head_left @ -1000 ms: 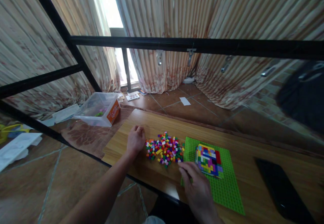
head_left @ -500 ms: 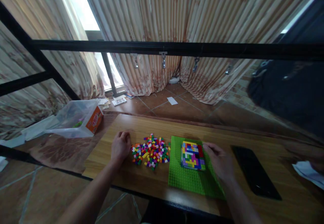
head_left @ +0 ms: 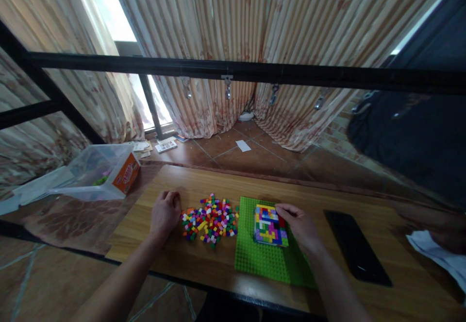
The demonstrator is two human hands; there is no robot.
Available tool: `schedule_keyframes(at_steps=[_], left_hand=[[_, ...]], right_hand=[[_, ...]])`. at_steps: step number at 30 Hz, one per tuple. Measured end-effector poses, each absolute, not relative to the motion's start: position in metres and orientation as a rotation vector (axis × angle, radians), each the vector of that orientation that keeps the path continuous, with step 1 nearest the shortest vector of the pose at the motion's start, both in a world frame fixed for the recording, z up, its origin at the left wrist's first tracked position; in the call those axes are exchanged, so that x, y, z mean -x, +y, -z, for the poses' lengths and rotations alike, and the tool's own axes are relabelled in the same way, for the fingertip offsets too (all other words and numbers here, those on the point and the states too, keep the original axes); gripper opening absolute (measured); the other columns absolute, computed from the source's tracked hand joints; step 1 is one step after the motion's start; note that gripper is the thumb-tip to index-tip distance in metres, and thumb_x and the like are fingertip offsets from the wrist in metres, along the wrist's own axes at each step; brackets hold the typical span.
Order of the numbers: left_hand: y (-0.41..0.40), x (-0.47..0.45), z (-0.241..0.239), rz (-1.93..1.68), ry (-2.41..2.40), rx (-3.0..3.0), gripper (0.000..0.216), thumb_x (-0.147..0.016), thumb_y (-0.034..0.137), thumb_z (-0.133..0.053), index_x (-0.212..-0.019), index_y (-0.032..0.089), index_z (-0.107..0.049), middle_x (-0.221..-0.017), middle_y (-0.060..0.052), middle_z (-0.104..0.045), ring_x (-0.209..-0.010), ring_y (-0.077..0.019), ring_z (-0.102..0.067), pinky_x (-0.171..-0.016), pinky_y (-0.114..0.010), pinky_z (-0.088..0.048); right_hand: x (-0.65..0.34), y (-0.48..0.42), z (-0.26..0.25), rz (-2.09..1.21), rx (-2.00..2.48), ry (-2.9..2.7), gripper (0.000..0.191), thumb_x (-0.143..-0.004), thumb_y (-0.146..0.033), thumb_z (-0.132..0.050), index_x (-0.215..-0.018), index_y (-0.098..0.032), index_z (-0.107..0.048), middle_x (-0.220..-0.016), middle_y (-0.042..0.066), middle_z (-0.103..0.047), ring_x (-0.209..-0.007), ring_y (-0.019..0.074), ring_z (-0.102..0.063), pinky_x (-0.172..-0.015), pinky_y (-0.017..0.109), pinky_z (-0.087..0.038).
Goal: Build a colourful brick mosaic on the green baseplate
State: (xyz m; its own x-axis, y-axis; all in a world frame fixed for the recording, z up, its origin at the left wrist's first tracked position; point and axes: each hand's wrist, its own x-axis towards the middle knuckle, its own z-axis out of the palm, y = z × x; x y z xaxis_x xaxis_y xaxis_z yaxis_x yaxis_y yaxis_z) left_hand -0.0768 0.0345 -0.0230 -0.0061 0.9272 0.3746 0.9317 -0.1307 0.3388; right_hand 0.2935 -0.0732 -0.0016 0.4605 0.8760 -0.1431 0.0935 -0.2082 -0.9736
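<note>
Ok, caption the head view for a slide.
Right hand on a multicoloured brick block atop a green baseplate; left hand beside loose bricks.

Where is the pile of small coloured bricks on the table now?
In the head view, the pile of bricks lies on the wooden table, between the left hand and the green baseplate.

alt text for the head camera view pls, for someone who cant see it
A person's right hand touches a multicoloured brick block on a green baseplate; the left hand rests fisted beside a pile of small loose bricks on a wooden table.
</note>
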Motion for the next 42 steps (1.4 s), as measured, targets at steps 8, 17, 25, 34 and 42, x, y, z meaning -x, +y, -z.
schedule_keyframes(at_steps=[8,17,25,34,42], left_hand=[[0.034,0.078,0.025,0.853,-2.058,2.225,0.027,-0.087,0.023,-0.043,-0.098,0.019,-0.067,-0.101,-0.009,-0.064,-0.093,-0.0216,-0.061,-0.081,-0.032,-0.05],[0.032,0.076,0.023,0.824,-2.078,2.231,0.027,-0.088,0.021,-0.042,-0.099,0.018,-0.066,-0.103,-0.01,-0.064,-0.094,-0.0218,-0.062,-0.083,-0.031,-0.05],[0.031,0.076,0.022,0.84,-2.086,2.238,0.023,-0.087,0.019,-0.043,-0.092,0.019,-0.065,-0.099,-0.009,-0.063,-0.091,-0.0207,-0.061,-0.081,-0.03,-0.049],[0.03,0.074,0.021,0.863,-2.126,2.241,0.021,-0.088,0.019,-0.043,-0.088,0.02,-0.064,-0.097,-0.008,-0.062,-0.089,-0.0193,-0.06,-0.08,-0.029,-0.048],[0.029,0.073,0.02,0.853,-2.153,2.235,0.022,-0.089,0.018,-0.043,-0.093,0.019,-0.065,-0.098,-0.008,-0.061,-0.091,-0.0197,-0.06,-0.084,-0.03,-0.047]], right_hand=[[-0.297,-0.073,0.001,-0.973,1.681,-0.897,0.044,-0.062,-0.056,-0.075,-0.086,-0.019,-0.077,-0.09,0.008,-0.076,-0.083,0.0258,-0.07,-0.077,0.037,-0.054],[-0.295,-0.071,-0.002,-1.0,1.655,-0.844,0.042,-0.056,-0.054,-0.078,-0.079,-0.019,-0.077,-0.083,0.007,-0.076,-0.077,0.0248,-0.07,-0.071,0.036,-0.054],[-0.297,-0.07,-0.003,-1.062,1.612,-0.848,0.046,-0.053,-0.052,-0.081,-0.084,-0.019,-0.077,-0.086,0.008,-0.076,-0.08,0.0262,-0.07,-0.073,0.038,-0.055],[-0.291,-0.068,-0.028,-0.573,1.758,-1.024,0.033,-0.071,-0.048,-0.066,-0.088,-0.021,-0.074,-0.096,0.008,-0.075,-0.092,0.0246,-0.068,-0.082,0.036,-0.052],[-0.208,-0.03,-0.051,-0.209,1.715,-2.309,0.025,-0.082,-0.015,-0.052,-0.082,-0.027,-0.075,-0.085,0.005,-0.071,-0.09,0.0218,-0.06,-0.083,0.035,-0.038]])
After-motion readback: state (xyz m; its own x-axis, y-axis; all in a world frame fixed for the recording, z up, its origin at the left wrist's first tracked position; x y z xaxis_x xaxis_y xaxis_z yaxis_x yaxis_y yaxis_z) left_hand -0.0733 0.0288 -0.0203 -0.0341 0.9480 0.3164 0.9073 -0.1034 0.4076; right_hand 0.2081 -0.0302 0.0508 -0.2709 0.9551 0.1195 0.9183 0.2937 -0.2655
